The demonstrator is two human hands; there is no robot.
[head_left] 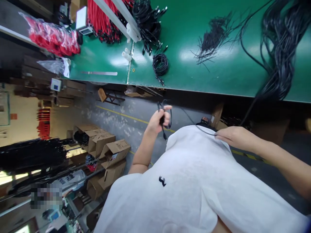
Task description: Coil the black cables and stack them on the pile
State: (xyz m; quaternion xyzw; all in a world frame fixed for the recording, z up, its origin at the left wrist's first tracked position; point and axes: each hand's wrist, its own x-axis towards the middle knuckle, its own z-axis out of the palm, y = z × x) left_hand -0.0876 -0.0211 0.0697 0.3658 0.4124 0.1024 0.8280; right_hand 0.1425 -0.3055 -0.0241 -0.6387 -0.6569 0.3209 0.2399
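Observation:
My left hand is closed round a small loop of thin black cable, held in the air below the edge of the green table. The same cable runs across my white shirt to my right hand, which pinches it against my chest. From there the cable leads up toward a big tangle of black cables on the table's right side. A finished coil of black cable lies on the table near its front edge.
On the table lie a pile of short black ties, more coiled black cables, red cable bundles, a bag of red parts and white tubes. Open cardboard boxes stand on the floor at left.

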